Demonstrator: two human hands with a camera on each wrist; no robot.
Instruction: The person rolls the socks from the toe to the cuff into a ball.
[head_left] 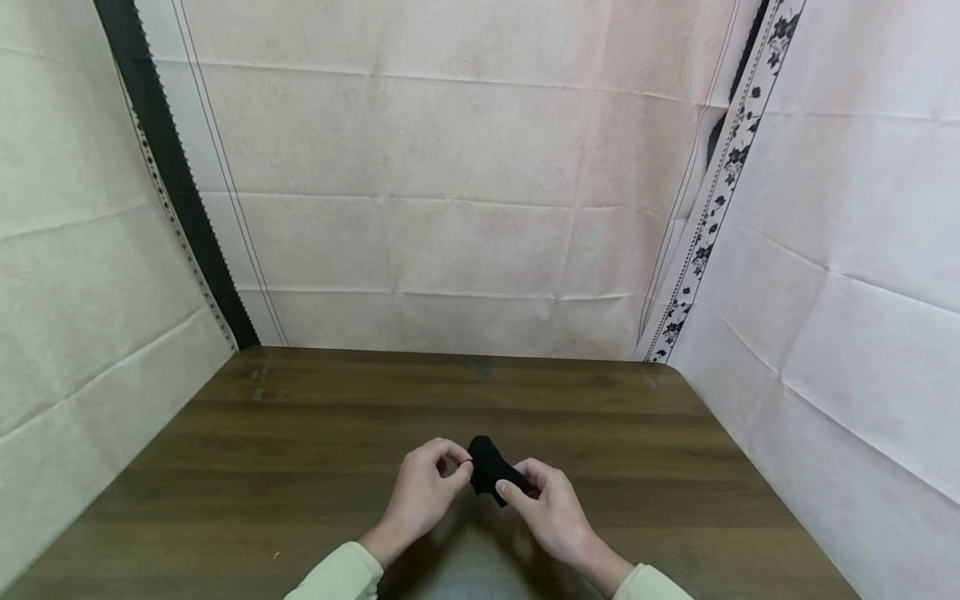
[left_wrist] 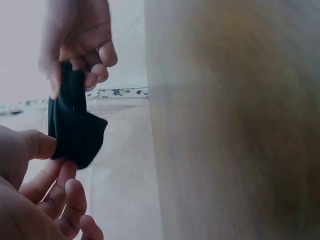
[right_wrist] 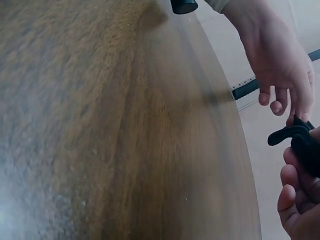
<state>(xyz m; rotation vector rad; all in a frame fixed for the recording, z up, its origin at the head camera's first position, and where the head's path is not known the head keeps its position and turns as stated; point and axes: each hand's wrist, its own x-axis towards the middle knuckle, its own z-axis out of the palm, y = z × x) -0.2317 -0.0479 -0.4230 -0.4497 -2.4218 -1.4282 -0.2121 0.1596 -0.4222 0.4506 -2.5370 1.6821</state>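
Note:
A small, soft piece of black cloth [head_left: 491, 468] is held up above the table between both hands; its exact kind is unclear. At its left edge my left hand [head_left: 426, 492] pinches it between thumb and fingertips. My right hand [head_left: 551, 508] grips the other end, thumb on the near side. In the left wrist view the black cloth [left_wrist: 75, 122] hangs in folds, with a corner sticking out to one side. A narrow, round-ended strip of the black cloth [right_wrist: 285, 134] juts out in the right wrist view.
Under the hands lies a brown wood-grain table [head_left: 337, 417]. White cloth sheets [head_left: 465, 183] rise behind it and along both sides, one with a floral border [head_left: 705, 242]. A tiny pale scrap [head_left: 276, 555] rests at the table's near left. A dark cylinder [right_wrist: 184, 6] shows near the left sleeve.

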